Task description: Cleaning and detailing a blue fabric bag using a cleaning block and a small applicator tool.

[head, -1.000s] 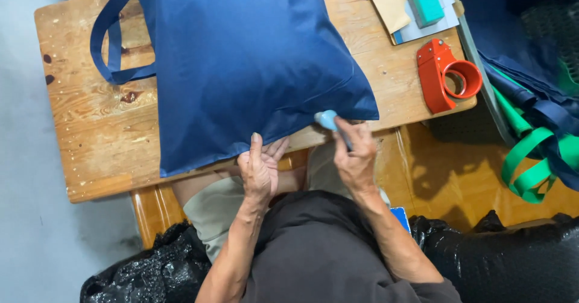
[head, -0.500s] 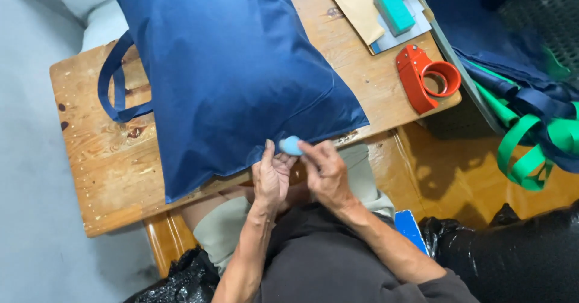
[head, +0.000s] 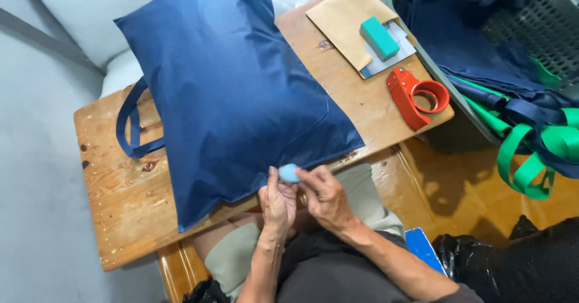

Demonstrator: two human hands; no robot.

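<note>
1. Wooden table [head: 114,188] at far left, bare boards showing below the bag handle [head: 129,128].
2. Navy bag [head: 235,98] spread flat across the table, bottom edge hanging just over the near side.
3. Left hand [head: 277,205] at that near edge, fingers curled, fingertips touching the small light-blue piece [head: 289,173]; whether pinching fabric beneath, cannot tell.
4. Light-blue piece sitting right on the bag's lower edge, between both hands.
5. Right hand [head: 325,197] just beside it, thumb and forefinger closed on the piece in a tight pinch, other fingers loosely folded.
6. Best handled, by judgement, with the left hand keeping the cloth taut and flat while the right works the piece squarely along the edge, avoiding puckers.
7. Further right: tan envelope [head: 344,22] with a teal block [head: 379,37] on it, then a red tape dispenser [head: 416,98] near the table corner.
8. Far right: basket [head: 531,25] of more navy bags with green straps [head: 531,158].
</note>
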